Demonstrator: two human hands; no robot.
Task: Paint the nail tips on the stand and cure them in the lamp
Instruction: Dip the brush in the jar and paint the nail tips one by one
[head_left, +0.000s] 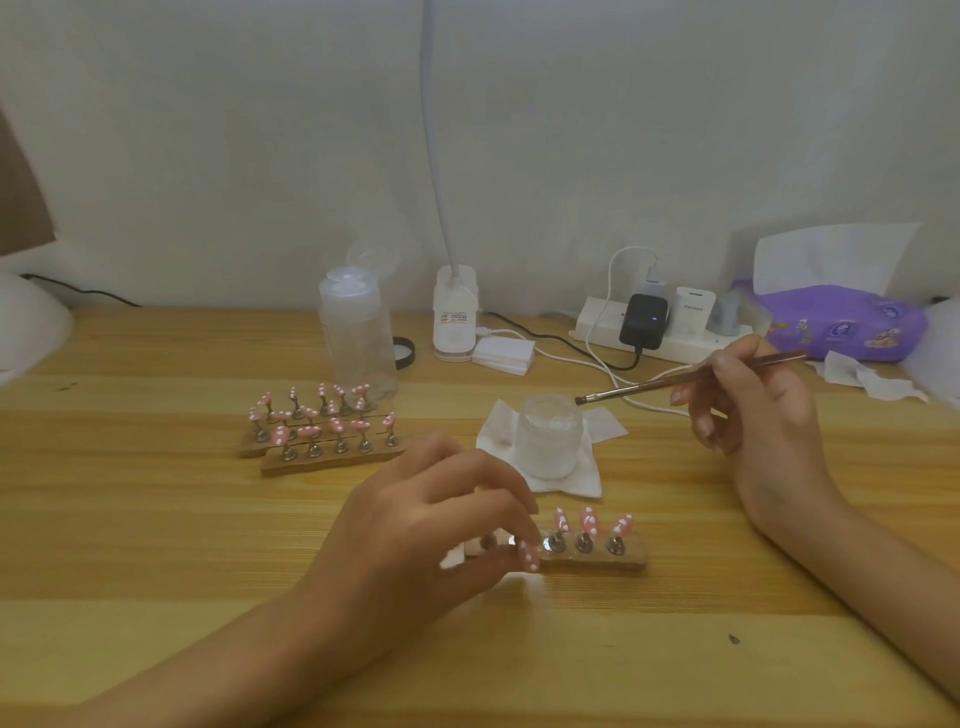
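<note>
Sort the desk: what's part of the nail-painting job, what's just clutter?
Job: brush in right hand; nail tip pinched by left hand; near stand; jar; two filled stands behind.
Clutter: clear bottle; power strip; tissue pack; desk lamp base.

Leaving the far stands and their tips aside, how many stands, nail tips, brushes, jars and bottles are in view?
Near wooden stand: 1
Pink nail tips: 4, one pinched in the left fingers
Brush: 1
Clear jar: 1
Clear bottle: 1
Total: 8
</note>
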